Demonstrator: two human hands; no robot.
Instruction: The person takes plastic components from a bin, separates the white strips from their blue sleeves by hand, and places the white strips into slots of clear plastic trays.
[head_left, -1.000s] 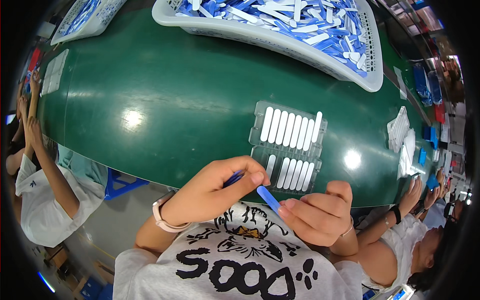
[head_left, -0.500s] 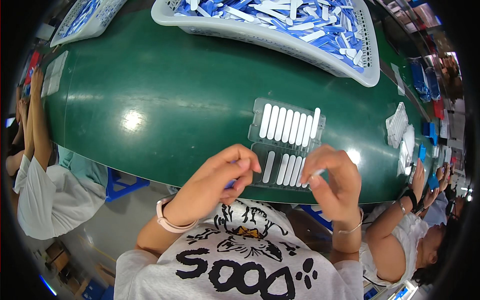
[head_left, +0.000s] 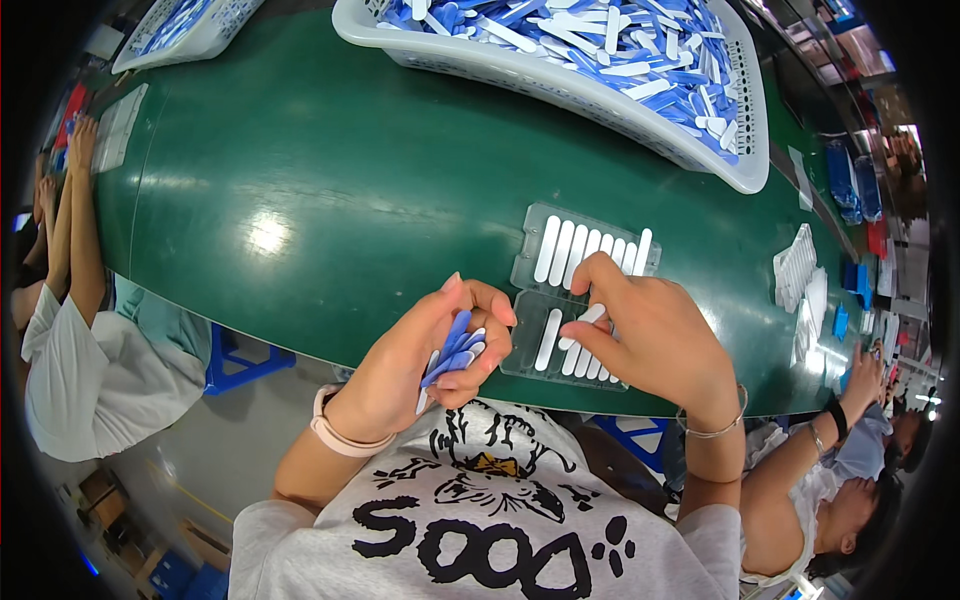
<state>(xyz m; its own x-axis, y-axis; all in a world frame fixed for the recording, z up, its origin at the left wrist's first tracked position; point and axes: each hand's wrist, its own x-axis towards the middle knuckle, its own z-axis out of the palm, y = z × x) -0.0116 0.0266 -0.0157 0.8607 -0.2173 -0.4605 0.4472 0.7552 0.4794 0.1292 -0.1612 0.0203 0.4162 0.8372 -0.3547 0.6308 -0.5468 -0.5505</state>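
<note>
A person in a pale T-shirt (head_left: 480, 535) with a black print sat at a green tabletop (head_left: 300, 170), seen from above. The left hand (head_left: 445, 345) was half curled, its palm cradling a loose bunch of small, round-ended strips (head_left: 458, 352), some blue side up, some white. It was raised just left of two clear panels, near the tabletop's front edge.

The right hand (head_left: 645, 330) pinched a single white strip (head_left: 592, 315) between thumb and fingers, above the nearer panel (head_left: 525, 340). The strip was tilted against the row there; whether it touched the panel could not be told. To its left one white strip (head_left: 548, 340) lay in place; more white strips (head_left: 583, 363) lay to its right, partly covered by the hand. The farther panel (head_left: 524, 262) carried a row of white strips (head_left: 563, 252), the rightmost set higher than its neighbours. Whether the panels were joined was unclear.

Beyond them stood a large white basket (head_left: 600, 106) heaped with blue and white strips; a second basket (head_left: 205, 38) stood at the far left. Co-workers' arms showed at both sides, and a blue stool (head_left: 240, 370) stood at lower left.
</note>
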